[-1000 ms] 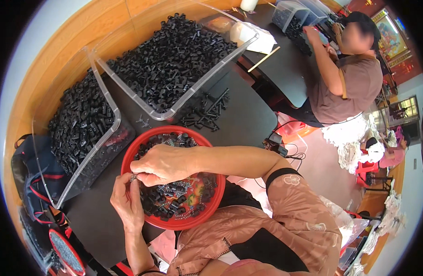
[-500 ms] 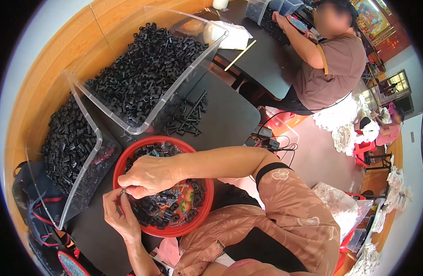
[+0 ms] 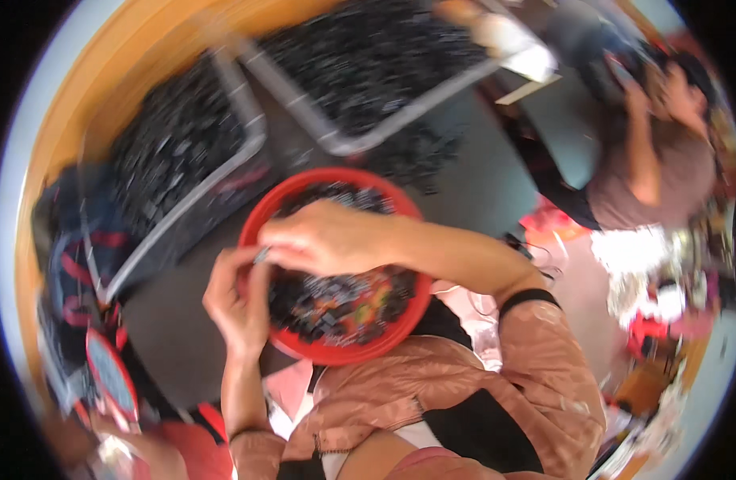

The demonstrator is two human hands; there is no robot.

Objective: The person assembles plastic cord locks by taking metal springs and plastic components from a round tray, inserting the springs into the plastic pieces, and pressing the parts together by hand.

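Clamps small silvery piece in fingertips of left hand; holds right hand over red basin, fingers together, can't tell on what.

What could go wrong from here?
1. The small shiny part, blurred at the fingertips of the left hand and right hand, might slip; near the red bowl's left rim, it could land outside.
2. The right forearm crosses the bowl, so a bump might spill pieces.
3. Loose black pieces on the dark table could be overlooked.
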